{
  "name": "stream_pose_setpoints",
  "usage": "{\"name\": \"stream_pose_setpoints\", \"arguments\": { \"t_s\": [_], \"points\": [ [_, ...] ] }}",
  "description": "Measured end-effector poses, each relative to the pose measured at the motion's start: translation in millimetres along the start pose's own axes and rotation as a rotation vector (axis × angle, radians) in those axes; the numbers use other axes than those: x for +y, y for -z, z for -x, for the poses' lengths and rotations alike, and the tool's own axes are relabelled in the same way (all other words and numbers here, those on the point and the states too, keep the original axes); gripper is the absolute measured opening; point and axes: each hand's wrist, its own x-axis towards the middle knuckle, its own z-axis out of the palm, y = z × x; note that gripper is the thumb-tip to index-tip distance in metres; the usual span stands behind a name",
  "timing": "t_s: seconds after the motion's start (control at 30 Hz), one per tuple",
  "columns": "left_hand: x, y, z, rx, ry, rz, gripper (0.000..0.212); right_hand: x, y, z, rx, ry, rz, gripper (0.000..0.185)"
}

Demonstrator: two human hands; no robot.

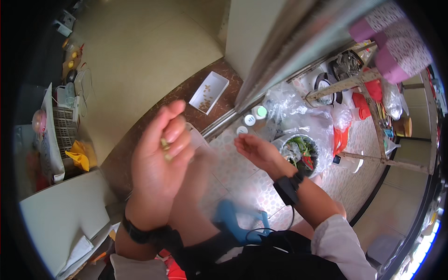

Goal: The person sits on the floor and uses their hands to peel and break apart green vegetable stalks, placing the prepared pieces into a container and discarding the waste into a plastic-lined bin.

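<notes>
My left hand [162, 154] is raised at left centre, fingers curled around several small pale pieces [166, 148] that look like seeds or nuts. My right hand [259, 152] hovers over the tiled floor with its fingers bent inward; whether its palm holds anything is unclear. Beyond both hands, a shallow white box [215, 85] lies on a brown marble-look threshold. Scattered inside it are several small tan pieces [205, 101]. Just past my right fingertips stand white containers with round lids, one with a green lid [261, 111]. Each wrist wears a black band.
Right of my right hand is a plastic-lined bin [304, 152] with green and red scraps, beside clear plastic bags [297, 108]. A worn rack [378, 122] stands farther right. A blue stool [241, 220] is below me. At left are a grey crate [64, 124] and white panel [66, 213].
</notes>
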Motion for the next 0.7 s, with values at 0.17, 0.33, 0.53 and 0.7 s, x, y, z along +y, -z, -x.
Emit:
{"name": "stream_pose_setpoints", "arguments": {
  "t_s": [0.17,0.33,0.53,0.7],
  "points": [
    [31.5,62.0,-1.0,0.154,-0.116,0.192,0.018,-10.7,-33.1,-136.8,-0.099,0.087,-0.062,0.026],
    [55.0,87.7,-16.6,0.257,-0.311,0.032,0.016,-26.0,-38.1,-239.1,0.066,0.144,-0.085,0.053],
    [68.4,111.9,-9.8,0.347,-0.301,-0.023,0.019,-19.7,-55.3,-284.2,0.170,0.178,-0.004,0.084],
    [68.2,113.5,-11.0,0.290,-0.340,-0.024,0.024,-32.1,-45.2,-285.2,0.002,0.142,0.047,0.097]
  ]
}}
